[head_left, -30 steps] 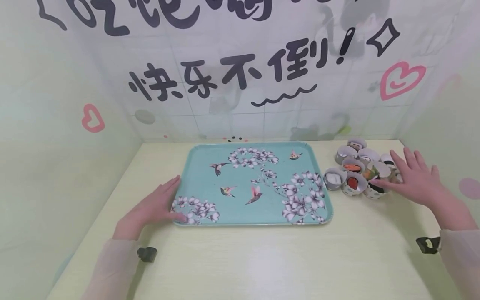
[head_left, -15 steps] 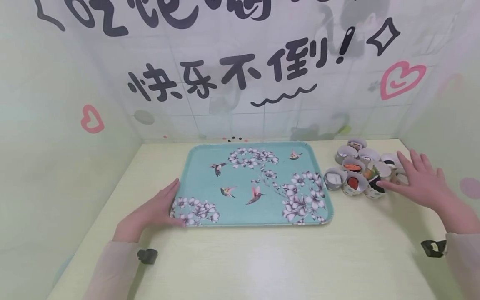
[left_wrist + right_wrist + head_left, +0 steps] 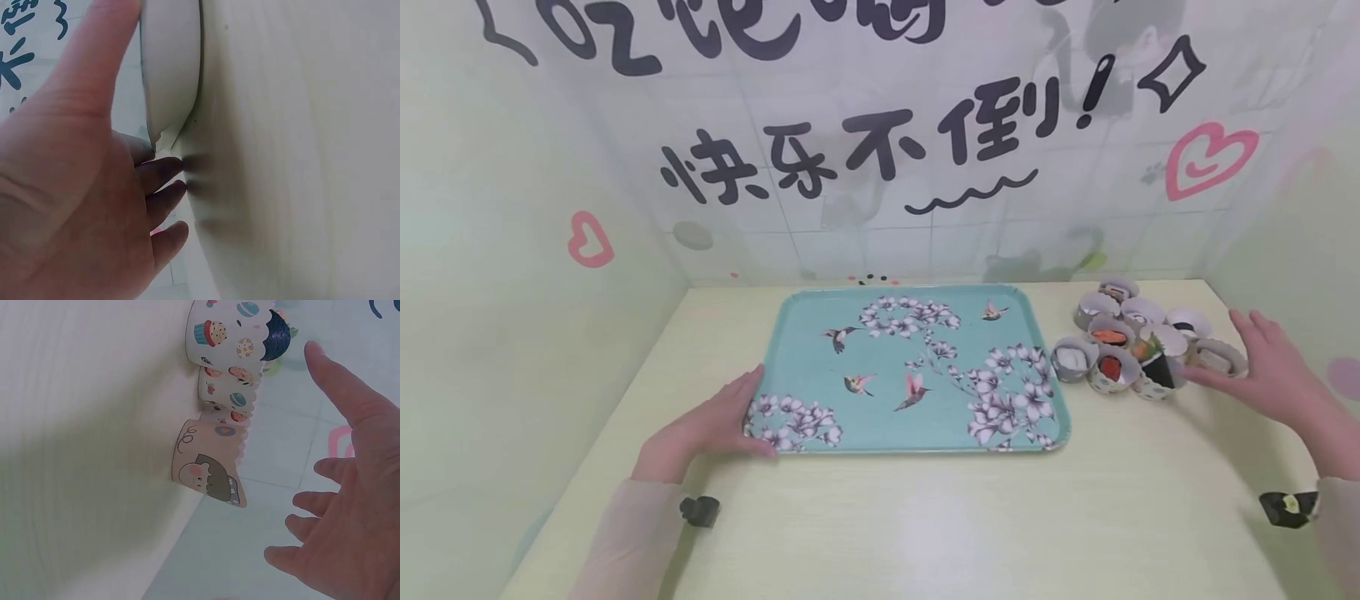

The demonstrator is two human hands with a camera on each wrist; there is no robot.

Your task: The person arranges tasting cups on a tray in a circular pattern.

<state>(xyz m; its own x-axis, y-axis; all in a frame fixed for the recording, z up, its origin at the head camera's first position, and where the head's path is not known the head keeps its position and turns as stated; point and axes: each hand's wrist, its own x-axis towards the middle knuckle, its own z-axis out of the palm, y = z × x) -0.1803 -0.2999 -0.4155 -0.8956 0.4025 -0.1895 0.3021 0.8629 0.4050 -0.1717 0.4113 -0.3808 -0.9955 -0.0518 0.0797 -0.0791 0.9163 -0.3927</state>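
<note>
A turquoise tray printed with flowers and birds lies flat on the table. My left hand is at its near left corner, fingers along the left side and thumb along the front edge. From the left wrist, those fingertips touch or nearly touch the tabletop beside the tray's wall. Right of the tray stands a cluster of paper cups holding small items, some red, orange, white or black. Over the cluster's right side hovers my right hand, spread and holding nothing. A cup with a cartoon face is nearest it.
Pale wood tabletop extends in front of the tray. A printed backdrop with black lettering rises behind it, and pale side walls stand left and right. Each wrist carries a black strap piece.
My right hand has shifted right, uncovering the rightmost cup. My left thumb has moved from over the tray's corner to its front edge. Tray and cups stay in place.
</note>
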